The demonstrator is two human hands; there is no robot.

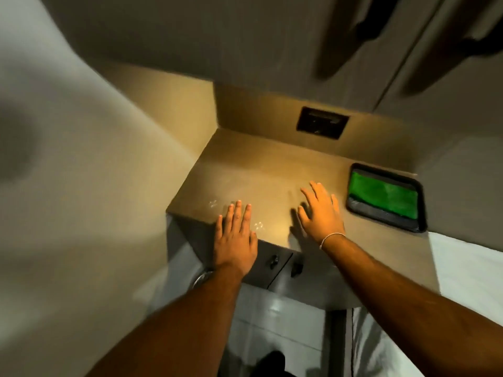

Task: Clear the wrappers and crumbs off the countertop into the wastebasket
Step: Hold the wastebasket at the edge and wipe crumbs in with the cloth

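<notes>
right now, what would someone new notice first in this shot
Two bare hands spread flat, the left hand at the tan countertop's near edge, the right hand further in. The bright green cloth in a black rectangular tray glows at the right. Small pale crumbs lie between the hands.

We saw the countertop [272, 164] as a small tan slab set into a corner, lit warmly from above, its front edge running above the cabinet doors. Two faint clusters of pale crumbs lay on it near the front: one cluster [213, 204] towards the front left corner, the other [259, 226] closer to the edge, between our two hands. The specks were small and blurred, and we could not tell their kind. We could make out no wrapper or wastebasket.
</notes>
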